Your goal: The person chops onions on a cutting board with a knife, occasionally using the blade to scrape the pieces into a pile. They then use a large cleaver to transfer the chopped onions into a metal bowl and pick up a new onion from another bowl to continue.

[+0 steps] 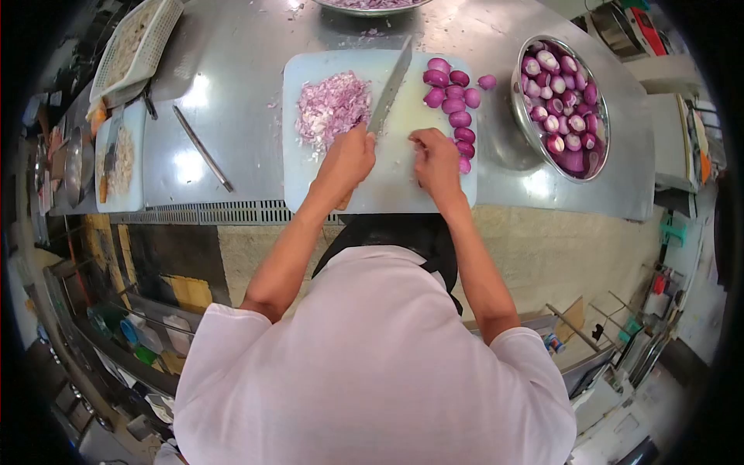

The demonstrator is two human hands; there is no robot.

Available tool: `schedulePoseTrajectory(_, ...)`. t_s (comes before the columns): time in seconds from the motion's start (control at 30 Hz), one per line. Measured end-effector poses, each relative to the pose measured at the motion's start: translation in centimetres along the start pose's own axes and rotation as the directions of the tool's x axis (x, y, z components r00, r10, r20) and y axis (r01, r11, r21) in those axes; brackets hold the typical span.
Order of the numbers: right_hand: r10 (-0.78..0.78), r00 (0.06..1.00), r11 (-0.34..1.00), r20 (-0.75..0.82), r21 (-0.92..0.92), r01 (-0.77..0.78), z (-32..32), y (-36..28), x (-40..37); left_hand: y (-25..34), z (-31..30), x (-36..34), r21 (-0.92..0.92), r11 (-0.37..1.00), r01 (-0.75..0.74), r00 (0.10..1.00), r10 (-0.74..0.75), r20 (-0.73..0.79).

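A knife is gripped by its handle in my left hand, its broad blade slanting up and away over the white cutting board. Left of the blade lies a heap of chopped red onion. My right hand is over the board's right half, its fingers curled inward; whatever they may hold is hidden. Beside it, peeled red onions stand in a rough column along the board's right edge. One more onion rests on the metal table just off the board.
A steel bowl of peeled onions stands at the right. Another bowl with chopped onion is at the far edge. On the left are a sharpening rod, a white basket and a second cutting board with chopped pieces and a knife.
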State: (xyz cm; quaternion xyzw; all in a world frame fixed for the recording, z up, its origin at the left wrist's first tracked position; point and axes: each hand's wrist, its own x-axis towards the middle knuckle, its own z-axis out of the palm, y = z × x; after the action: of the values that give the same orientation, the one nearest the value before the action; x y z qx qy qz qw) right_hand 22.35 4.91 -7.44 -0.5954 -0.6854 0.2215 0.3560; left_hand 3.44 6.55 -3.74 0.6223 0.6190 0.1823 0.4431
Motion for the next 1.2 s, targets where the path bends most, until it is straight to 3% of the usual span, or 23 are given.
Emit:
schedulePoseTrajectory(0.13, -0.007, 1.000, 1.000, 0.020, -0.017, 0.008, -4.0, 0.4, -1.8, 0.1, 0.9, -2.8, -0.075, 0.990, -0.119, 0.991, 0.113, -0.078)
schedulePoseTrajectory(0.2, 0.110, 0.982, 0.988, 0.155, -0.127, -0.091, -5.3, 0.8, -3.4, -0.6, 1.9, -4.7, -0.038, 0.999, -0.039, 0.999, 0.039, -0.012)
schedulePoseTrajectory(0.23, 0.110, 0.981, 0.987, 0.158, -0.131, -0.089, -5.4, 0.6, -4.2, -0.7, 1.8, -5.3, -0.043, 0.998, -0.038, 0.999, 0.038, -0.012)
schedulePoseTrajectory(0.3, 0.134, 0.974, 0.985, 0.181, -0.131, -0.111, -5.0, 0.2, -5.8, -1.4, 0.3, -6.1, -0.102, 0.982, 0.159, 0.987, -0.154, 0.052)
schedulePoseTrajectory(0.37, 0.064, 0.993, 0.987, 0.103, -0.152, -0.048, -3.9, -0.2, -6.8, -3.8, -1.3, -5.1, -0.094, 0.980, 0.175, 0.984, -0.172, 0.035)
schedulePoseTrajectory(0.43, -0.012, 1.000, 0.986, 0.029, -0.169, 0.016, -2.4, -0.6, -7.1, -4.0, -3.0, -4.6, 0.037, 0.996, 0.085, 0.988, -0.080, -0.133)
schedulePoseTrajectory(0.57, -0.058, 0.998, 0.993, 0.012, -0.106, 0.059, 1.0, -1.6, -4.9, -1.0, -4.2, -6.1, 0.169, 0.985, 0.045, 0.983, -0.013, -0.183)
schedulePoseTrajectory(0.63, -0.134, 0.991, 0.984, -0.001, -0.116, 0.133, 3.0, -1.9, -2.8, -2.4, -2.7, -5.2, 0.221, 0.975, 0.023, 0.988, 0.012, -0.153)
schedulePoseTrajectory(0.77, -0.143, 0.989, 0.985, 0.028, -0.090, 0.145, 5.0, -2.8, 1.0, -1.8, -3.1, -5.3, 0.269, 0.962, -0.043, 0.992, 0.073, -0.103)
schedulePoseTrajectory(0.93, -0.081, 0.969, 0.965, 0.233, -0.224, 0.135, 4.9, -3.8, 2.0, -2.2, -2.2, -5.8, 0.249, 0.968, -0.012, 0.998, 0.028, -0.059)
schedulePoseTrajectory(1.2, -0.116, 0.980, 0.975, 0.164, -0.169, 0.144, 5.2, -3.8, 1.3, -2.3, -2.1, -6.2, 0.254, 0.966, -0.040, 0.998, 0.050, -0.032)
